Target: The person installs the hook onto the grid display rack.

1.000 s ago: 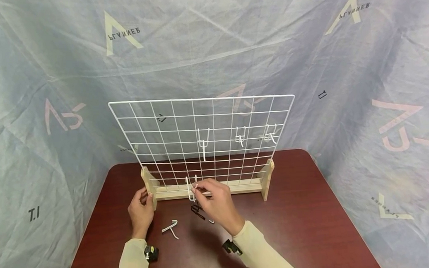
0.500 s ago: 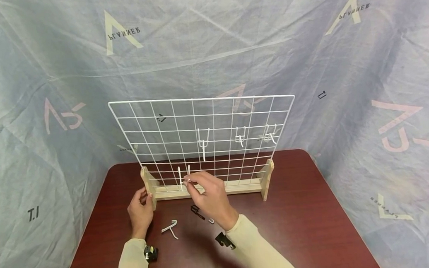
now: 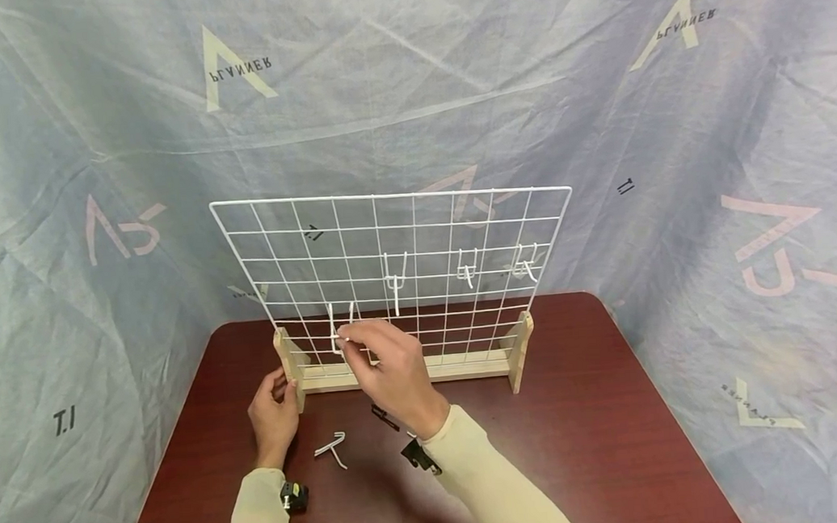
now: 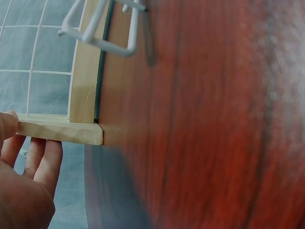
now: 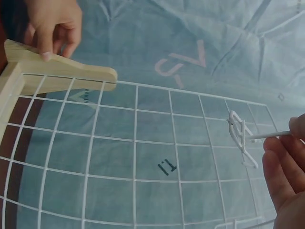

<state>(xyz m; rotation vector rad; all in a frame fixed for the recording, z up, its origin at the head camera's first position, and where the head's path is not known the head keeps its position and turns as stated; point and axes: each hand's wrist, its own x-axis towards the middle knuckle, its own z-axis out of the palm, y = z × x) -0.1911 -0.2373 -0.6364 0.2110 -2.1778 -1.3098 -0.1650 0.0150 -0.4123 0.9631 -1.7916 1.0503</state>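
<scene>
My left hand (image 3: 272, 413) grips the left wooden foot (image 3: 288, 369) of a white wire grid panel (image 3: 392, 195). In the left wrist view the thumb lies on one side of the wood and the fingers (image 4: 47, 164) on the other. Between thumb and fingertips, my right hand (image 3: 394, 368) pinches the stem of a white wire display hook (image 5: 237, 133). The hook's two prongs point up, in front of the grid's lower left part; whether they touch the wires I cannot tell. On the table lies another white hook (image 3: 332, 450). A black hook (image 3: 383, 416) is partly hidden by my right forearm.
Three white hooks hang on the grid: a long one (image 3: 396, 294) near the middle, a short one (image 3: 467, 274) and another (image 3: 527, 270) toward the right. The dark red table (image 3: 598, 427) reaches to a grey cloth backdrop (image 3: 407, 92) behind and at the sides.
My right hand has moved up and to the left along the grid, carrying the white hook. The left hand keeps its grip on the wooden foot.
</scene>
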